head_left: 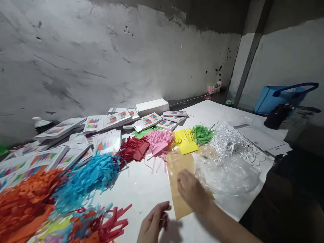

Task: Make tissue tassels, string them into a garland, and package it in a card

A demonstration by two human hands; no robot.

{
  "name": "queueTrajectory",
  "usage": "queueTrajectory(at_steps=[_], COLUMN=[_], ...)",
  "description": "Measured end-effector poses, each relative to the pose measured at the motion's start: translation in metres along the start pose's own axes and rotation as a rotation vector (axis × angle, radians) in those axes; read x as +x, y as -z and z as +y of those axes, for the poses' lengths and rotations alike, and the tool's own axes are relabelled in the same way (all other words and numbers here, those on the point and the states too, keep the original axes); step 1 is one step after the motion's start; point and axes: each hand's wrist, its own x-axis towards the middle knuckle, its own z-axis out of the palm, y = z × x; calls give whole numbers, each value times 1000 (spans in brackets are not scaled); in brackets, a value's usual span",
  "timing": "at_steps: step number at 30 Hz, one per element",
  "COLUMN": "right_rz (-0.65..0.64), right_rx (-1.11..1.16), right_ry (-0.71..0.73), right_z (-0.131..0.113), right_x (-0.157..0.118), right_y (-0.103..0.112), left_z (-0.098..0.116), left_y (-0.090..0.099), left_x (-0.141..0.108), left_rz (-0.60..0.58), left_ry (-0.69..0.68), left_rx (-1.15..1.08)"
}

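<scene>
My right hand (192, 190) is over a tan paper sheet (177, 165) on the white table, its fingers curled; whatever they may hold is hidden. To its left, near the front edge, my left hand (155, 221) has its fingers bent and apart, with nothing in it. Beyond the sheet are a yellow fringed piece (187, 144) and a pink fringed bundle (159, 141). Clear plastic bags (227, 173) lie right of my right hand, with white string (225, 141) behind them.
Orange (27, 199), blue (88, 179) and red (133, 148) fringed paper spreads along the left. Printed packets (115, 119) and a white box (153, 107) stand near the wall. Papers (258, 135), a black bottle (277, 116) and a blue bag (268, 98) are at right.
</scene>
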Motion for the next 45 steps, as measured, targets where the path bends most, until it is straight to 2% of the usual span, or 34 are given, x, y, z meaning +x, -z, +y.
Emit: queueTrajectory(at_steps=[2, 4, 7, 10, 13, 15, 16, 17, 19, 21, 22, 23, 25, 27, 28, 29, 31, 32, 34, 36, 37, 38, 39, 40, 41, 42, 44, 45], right_rz=[6, 44, 104, 159, 163, 81, 72, 74, 101, 99, 88, 74, 57, 53, 54, 65, 123, 143, 131, 65, 39, 14, -1, -3, 6, 35, 93, 107], right_rx=[97, 161, 221, 257, 265, 228, 209, 191, 168, 163, 167, 171, 183, 203, 216, 224, 213, 204, 196, 202, 204, 218, 245, 275, 317, 331, 319, 312], right_ry=[158, 231, 269, 266, 234, 218, 201, 178, 145, 171, 202, 235, 268, 258, 245, 226, 158, 139, 158, 235, 268, 283, 276, 248, 199, 150, 81, 66], right_z=[-26, -41, -41, -17, 23, 51, 62, 70, 71, 54, 42, 31, 21, 34, 48, 63, 86, 88, 74, 46, 34, 27, 27, 33, 45, 59, 81, 84], right_x=[-27, -52, -73, -61, -27, -5, 3, 9, 14, 14, 14, 13, 14, 17, 19, 20, 21, 20, 18, 15, 14, 13, 13, 13, 14, 15, 18, 19], right_y=[-1, 1, 15, 33, 44, 46, 46, 46, 48, 52, 55, 60, 71, 82, 86, 89, 90, 88, 82, 76, 75, 76, 79, 83, 88, 91, 94, 92], left_z=[10, 25, 47, 63, 86, 111, 125, 138, 154, 150, 141, 130, 109, 102, 105, 111, 126, 131, 131, 119, 112, 106, 102, 102, 104, 108, 117, 119], left_y=[-26, -47, -68, -74, -52, -23, -8, 4, 11, -6, -21, -35, -54, -49, -37, -24, 0, 5, -4, -25, -35, -41, -41, -35, -26, -14, 7, 11], left_x=[16, 31, 46, 47, 46, 49, 52, 55, 60, 62, 61, 60, 56, 54, 55, 57, 62, 64, 65, 60, 57, 53, 51, 50, 50, 52, 56, 58], left_rz=[-227, -398, -448, -485, -510, -395, -293, -221, -101, -15, -37, -97, -376, -465, -422, -320, -75, 5, 28, -79, -262, -393, -483, -516, -473, -382, -134, -26], left_ry=[248, 405, 385, 273, 128, -125, -346, -491, -647, -650, -598, -509, -188, 27, 49, 7, -207, -303, -352, -301, -210, -125, -51, 5, 25, 12, -100, -172], left_rx=[-233, -384, -443, -388, -434, -630, -765, -845, -806, -549, -478, -393, -106, -31, -91, -202, -463, -537, -532, -433, -267, -129, -15, 50, 41, -20, -224, -298])
